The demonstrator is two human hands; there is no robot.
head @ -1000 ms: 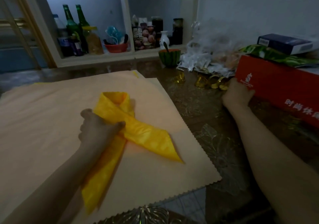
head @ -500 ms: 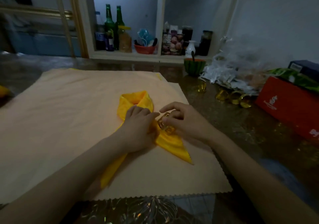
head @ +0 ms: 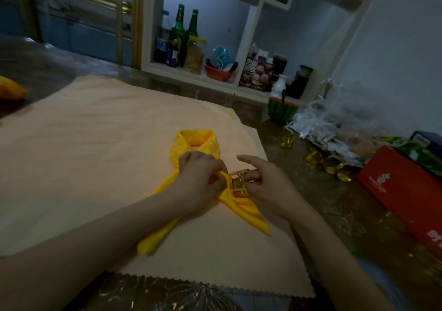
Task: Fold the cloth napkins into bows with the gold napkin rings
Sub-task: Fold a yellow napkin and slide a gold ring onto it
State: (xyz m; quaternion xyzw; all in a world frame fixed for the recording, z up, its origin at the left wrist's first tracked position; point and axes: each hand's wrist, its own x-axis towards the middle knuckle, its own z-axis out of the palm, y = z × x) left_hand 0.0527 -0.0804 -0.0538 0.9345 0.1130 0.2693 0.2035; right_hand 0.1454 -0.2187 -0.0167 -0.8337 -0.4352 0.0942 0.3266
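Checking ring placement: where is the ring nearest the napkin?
In the head view, just right of centre, the ring is held by the right hand at the crossing of the napkin, beside the left hand pinching the cloth there.

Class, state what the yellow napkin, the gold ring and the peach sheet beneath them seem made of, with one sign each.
Yellow napkin: woven cloth with a satin sheen; it folds softly into a loop.
Gold napkin ring: shiny openwork, metal or gilt plastic, unclear.
Peach sheet: matt fabric, probably; its near edge is pinked in zigzags.
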